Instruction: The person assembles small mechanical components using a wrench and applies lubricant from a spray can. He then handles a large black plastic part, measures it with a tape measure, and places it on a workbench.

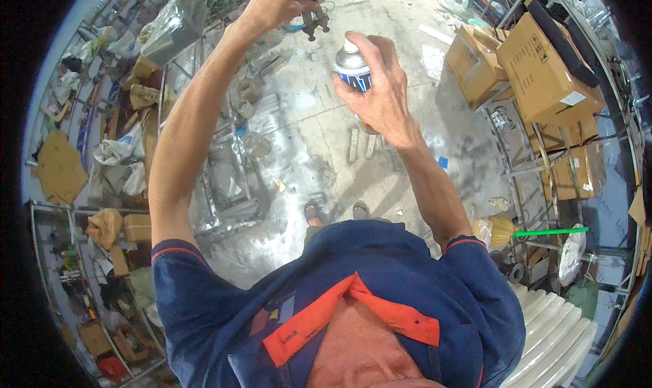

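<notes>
Raised at the top of the view, my left hand has its fingers closed at the upper end of a small cluster of dark metal parts. A thin wire loop seems to show beside the cluster; how it is gripped is partly hidden. My right hand wraps around a spray can with a silver shoulder and a blue and white label. Its index finger rests on the white nozzle at the top. The can is held upright, just right of and below the metal parts, apart from them.
Cardboard boxes stand on a metal rack at the right. Cluttered shelves line the left side. A metal frame stands beneath my left arm. White overspray marks the concrete floor. A broom with a green stick beside it lies lower right.
</notes>
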Motion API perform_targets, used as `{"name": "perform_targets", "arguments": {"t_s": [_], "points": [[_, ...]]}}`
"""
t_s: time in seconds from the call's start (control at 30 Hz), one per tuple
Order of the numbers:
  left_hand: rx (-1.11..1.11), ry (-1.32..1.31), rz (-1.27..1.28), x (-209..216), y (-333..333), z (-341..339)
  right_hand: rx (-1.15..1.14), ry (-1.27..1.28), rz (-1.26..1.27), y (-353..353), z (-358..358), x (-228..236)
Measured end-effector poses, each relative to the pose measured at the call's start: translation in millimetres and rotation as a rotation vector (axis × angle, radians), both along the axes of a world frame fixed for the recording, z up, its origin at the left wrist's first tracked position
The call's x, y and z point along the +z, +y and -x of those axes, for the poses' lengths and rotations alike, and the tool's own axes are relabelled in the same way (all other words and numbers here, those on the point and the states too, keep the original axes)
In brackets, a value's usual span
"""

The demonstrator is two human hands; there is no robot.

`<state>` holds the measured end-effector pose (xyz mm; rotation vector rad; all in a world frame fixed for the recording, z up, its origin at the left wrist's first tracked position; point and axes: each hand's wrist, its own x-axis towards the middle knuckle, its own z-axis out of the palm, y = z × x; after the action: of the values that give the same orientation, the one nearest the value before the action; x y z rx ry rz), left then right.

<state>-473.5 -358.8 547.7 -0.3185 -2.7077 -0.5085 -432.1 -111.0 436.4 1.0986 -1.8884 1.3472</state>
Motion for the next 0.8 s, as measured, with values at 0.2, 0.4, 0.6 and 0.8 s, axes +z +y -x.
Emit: {"name": "perform_targets", "arguments": {"t_s": [0.2, 0.4, 0.6, 0.8], "points": [[-0.026, 0.029, 0.006, 1, -3, -3, -0.023, 0.004, -0.002, -6, 2, -1], [-0.015, 0.024, -0.028, 1, -3, -4, -0.056, -0.026, -0.040, -10, 1, -3], [-0.018, 0.044, 0.039, 3, 4, -4, -0.094, 0.011, 0.010, -6, 1, -2], [-0.026, 0.032, 0.033, 1, 11, -1, -0.129, -0.043, -0.060, -2, 3, -3]]}}
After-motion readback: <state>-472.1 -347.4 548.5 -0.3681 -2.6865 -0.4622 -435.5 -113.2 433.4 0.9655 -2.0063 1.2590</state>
